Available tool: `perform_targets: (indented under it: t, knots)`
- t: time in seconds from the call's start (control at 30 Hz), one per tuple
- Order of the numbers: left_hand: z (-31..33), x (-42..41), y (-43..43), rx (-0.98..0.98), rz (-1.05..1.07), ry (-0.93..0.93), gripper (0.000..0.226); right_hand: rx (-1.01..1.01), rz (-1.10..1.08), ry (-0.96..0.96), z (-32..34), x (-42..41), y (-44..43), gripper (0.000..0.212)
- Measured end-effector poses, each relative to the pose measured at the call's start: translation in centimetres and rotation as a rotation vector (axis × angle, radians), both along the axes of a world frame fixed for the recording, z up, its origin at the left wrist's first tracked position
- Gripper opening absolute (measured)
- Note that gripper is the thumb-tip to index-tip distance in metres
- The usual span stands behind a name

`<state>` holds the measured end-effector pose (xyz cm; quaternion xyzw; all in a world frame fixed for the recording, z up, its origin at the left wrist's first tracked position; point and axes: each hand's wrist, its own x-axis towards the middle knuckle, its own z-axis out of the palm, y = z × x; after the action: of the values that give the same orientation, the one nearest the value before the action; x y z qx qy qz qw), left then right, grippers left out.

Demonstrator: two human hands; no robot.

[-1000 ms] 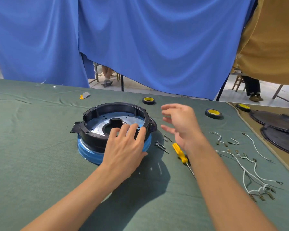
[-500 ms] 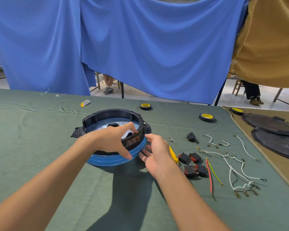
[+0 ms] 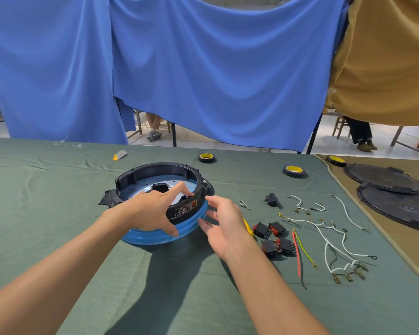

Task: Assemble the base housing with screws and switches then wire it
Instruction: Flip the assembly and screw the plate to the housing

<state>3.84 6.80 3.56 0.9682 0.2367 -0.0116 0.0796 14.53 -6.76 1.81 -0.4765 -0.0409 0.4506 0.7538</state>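
Gripping the near rim of base housing (image 3: pixel 155 167), centre of frame on green cloth (image 3: pixel 46 213): left hand (image 3: pixel 150 211) straddling the black wall, one digit over the inside, the others curled down the outside onto blue skirt (image 3: pixel 153 239). Right hand (image 3: pixel 225 223) released, fingers spread and nearly straight, tips at the skirt's right flank; contact probable, not certain.

Changed within the last second: left hand from lying flat on the rim to clasping it; right hand from lifted clear to closing on the housing. Printed label (image 3: pixel 185 209) now facing lower right, unseen a second ago. Read as housing rotated into working position. Fastening not begun.

Housing as container: pale metal plate (image 3: pixel 133 187) and black centre fitting (image 3: pixel 159 187) inside. No switch or wire seen in it.

Right of housing, on the cloth: clustered red-and-black switches (image 3: pixel 273 235), single black switch (image 3: pixel 271 199) further up, screws (image 3: pixel 244 204), white wires (image 3: pixel 334 240), red wire (image 3: pixel 298 257). Yellow screwdriver handle (image 3: pixel 249 228) mostly hidden behind right hand.
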Motion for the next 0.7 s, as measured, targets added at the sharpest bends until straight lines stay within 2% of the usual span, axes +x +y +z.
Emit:
perform_targets:
  t: [0.07, 0.1, 0.17, 0.27, 0.37, 0.43, 0.53, 0.7]
  knots:
    - [0.0, -0.1, 0.0, 0.033, 0.004, -0.015, 0.082, 0.004, 0.021, -0.059, 0.6, 0.5, -0.5, 0.023]
    - [-0.1, -0.1, -0.1, 0.046, 0.009, -0.017, 0.081, -0.034, 0.007, -0.153, 0.9, 1.0, -0.8, 0.014]
    - [-0.2, -0.2, -0.1, 0.053, 0.017, -0.015, 0.080, -0.204, -0.080, -0.546, 1.5, 2.7, -1.7, 0.005]
    - [0.2, -0.5, 0.0, 0.036, 0.020, -0.003, 0.078, -0.484, -0.132, -1.164, 1.2, 4.7, -2.7, 0.010]
    - [1.2, -0.4, 0.1, -0.012, 0.022, -0.017, 0.077, -0.678, 0.054, -1.536, -0.4, 4.2, -2.2, 0.017]
    - [1.6, -0.4, 0.0, -0.046, 0.024, -0.026, 0.076, -0.765, 0.094, -1.780, -1.6, 3.4, -1.6, 0.020]
    - [2.1, -0.4, -0.2, -0.086, 0.034, -0.038, 0.076, -0.799, 0.093, -1.914, -2.6, 2.7, -1.2, 0.017]
    - [2.4, -0.6, -0.7, -0.152, 0.039, -0.107, 0.075, -0.834, 0.106, -1.840, -2.6, 2.6, -1.2, 0.015]
